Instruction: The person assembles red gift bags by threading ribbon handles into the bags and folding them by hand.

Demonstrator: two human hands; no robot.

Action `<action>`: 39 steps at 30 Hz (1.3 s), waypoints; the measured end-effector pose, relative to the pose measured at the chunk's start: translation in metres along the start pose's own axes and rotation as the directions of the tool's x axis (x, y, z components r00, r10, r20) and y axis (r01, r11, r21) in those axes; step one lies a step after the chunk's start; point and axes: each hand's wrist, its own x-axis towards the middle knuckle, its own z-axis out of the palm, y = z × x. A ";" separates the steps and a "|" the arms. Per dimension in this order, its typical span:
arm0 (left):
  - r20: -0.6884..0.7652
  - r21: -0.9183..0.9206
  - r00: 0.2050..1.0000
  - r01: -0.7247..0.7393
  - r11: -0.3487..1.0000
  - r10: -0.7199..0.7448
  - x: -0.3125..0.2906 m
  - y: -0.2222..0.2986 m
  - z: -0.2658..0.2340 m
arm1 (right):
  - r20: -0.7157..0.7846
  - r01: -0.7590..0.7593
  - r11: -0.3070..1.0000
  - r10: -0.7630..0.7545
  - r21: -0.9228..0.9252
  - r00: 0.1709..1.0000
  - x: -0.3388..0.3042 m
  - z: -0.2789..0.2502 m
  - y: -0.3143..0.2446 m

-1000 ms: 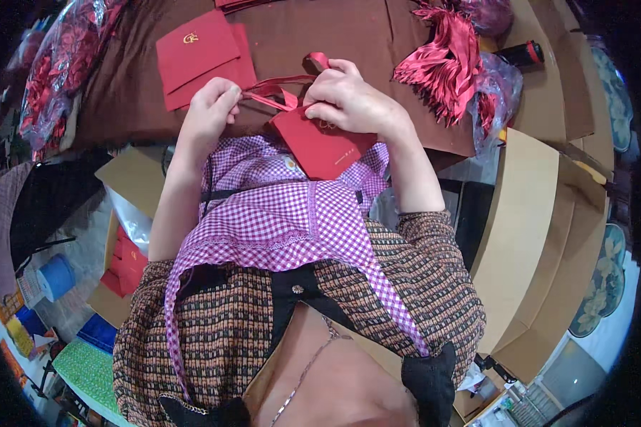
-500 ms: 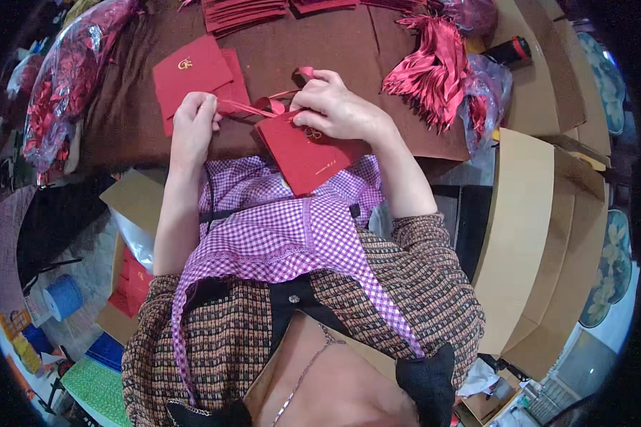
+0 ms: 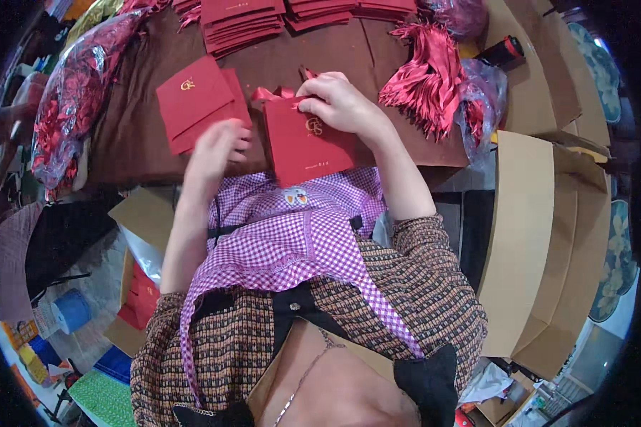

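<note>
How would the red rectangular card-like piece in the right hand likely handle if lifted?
The red rectangular card-like piece is probably stiff: its edges look straight though the right hand pinches only its top. It's likely light, held one-handed. The glossy red ribbon at its top would probably flop, being loosely curled.

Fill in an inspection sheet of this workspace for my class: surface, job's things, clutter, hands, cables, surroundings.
Surface: brown cloth, creased.
Job's things: red card piece with a ribbon at its top edge; overlapping flat red pieces left of it; stacked red pieces at the far side; bundle of red ribbons at the right.
Clutter: plastic bag of red items at the left; black cylinder at the right.
Hands: right hand grips the red card piece near its top edge; left hand, blurred, near the flat red pieces, contact unclear.
Cables: nothing seen clearly.
Surroundings: cardboard box at the right; blue cylindrical item at lower left.
</note>
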 end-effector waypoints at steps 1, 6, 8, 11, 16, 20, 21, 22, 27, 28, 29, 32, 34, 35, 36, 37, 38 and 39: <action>0.193 -0.166 0.981 0.036 0.985 -0.004 0.001 -0.011 0.004 | -0.003 0.011 1.000 -0.011 0.002 1.000 0.005 0.003 -0.003; 0.268 -0.497 0.963 0.111 0.861 0.031 0.009 0.004 0.042 | -0.219 0.072 0.997 -0.073 -0.013 0.973 0.009 -0.012 -0.018; 0.227 -0.514 0.973 0.080 0.854 0.045 0.012 0.005 0.031 | -0.296 0.116 0.982 -0.156 -0.150 0.942 -0.002 -0.022 -0.025; 0.191 -0.554 0.981 0.077 0.829 0.036 0.017 0.002 0.015 | -0.043 0.288 0.949 -0.296 -0.128 0.954 -0.024 -0.027 -0.039; 0.189 -0.597 0.981 0.078 0.798 0.045 0.024 0.002 0.013 | 0.129 0.195 0.874 -0.153 -0.446 0.980 -0.046 -0.014 -0.064; 0.269 -0.682 0.959 0.125 0.721 0.088 0.019 0.031 0.006 | -0.051 0.202 0.929 -0.228 -0.309 0.972 -0.026 -0.029 -0.054; 0.411 -0.694 0.899 0.202 0.691 0.150 0.017 0.037 0.001 | -0.107 0.201 0.937 -0.240 -0.285 0.965 -0.016 -0.036 -0.054; 0.291 -0.617 0.954 0.129 0.777 0.073 0.013 0.040 -0.001 | -0.147 0.208 0.948 -0.247 -0.240 0.958 -0.002 -0.048 -0.062; 0.230 -0.557 0.970 0.065 0.828 0.079 0.004 0.042 -0.023 | -0.418 0.184 0.982 -0.149 0.045 0.896 0.075 -0.102 -0.068; 0.186 -0.537 0.978 0.021 0.843 0.095 0.005 0.034 -0.028 | -0.502 0.289 0.957 -0.268 -0.037 0.822 0.100 -0.106 -0.062; 0.154 -0.513 0.982 -0.017 0.858 0.112 0.004 0.033 -0.031 | -0.550 0.361 0.931 -0.330 -0.055 0.767 0.122 -0.112 -0.054; 0.086 -0.462 0.995 -0.002 0.887 0.047 0.001 0.037 -0.031 | -0.591 0.393 0.836 -0.548 -0.382 0.592 0.188 -0.111 -0.025; 0.003 -0.354 1.000 -0.007 0.935 0.008 -0.002 0.036 -0.033 | -0.544 0.253 0.808 -0.555 -0.531 0.629 0.214 -0.087 0.004; -0.002 -0.349 1.000 -0.007 0.937 0.006 -0.006 0.037 -0.033 | -0.514 0.139 0.782 -0.521 -0.608 0.681 0.219 -0.070 0.020; -0.025 -0.313 1.000 -0.019 0.950 0.012 -0.003 0.027 -0.045 | -0.429 0.090 0.749 -0.469 -0.656 0.772 0.225 -0.043 0.039; -0.075 -0.233 0.997 -0.040 0.972 0.023 -0.006 0.028 -0.048 | -0.305 0.050 0.720 -0.354 -0.692 0.884 0.224 -0.027 0.057; -0.094 -0.193 0.995 -0.046 0.980 0.028 -0.010 0.028 -0.052 | -0.223 0.065 0.733 -0.289 -0.677 0.931 0.219 -0.010 0.075; -0.096 -0.186 0.995 -0.044 0.982 0.026 -0.014 0.028 -0.058 | -0.136 0.080 0.746 -0.224 -0.661 0.965 0.216 0.001 0.085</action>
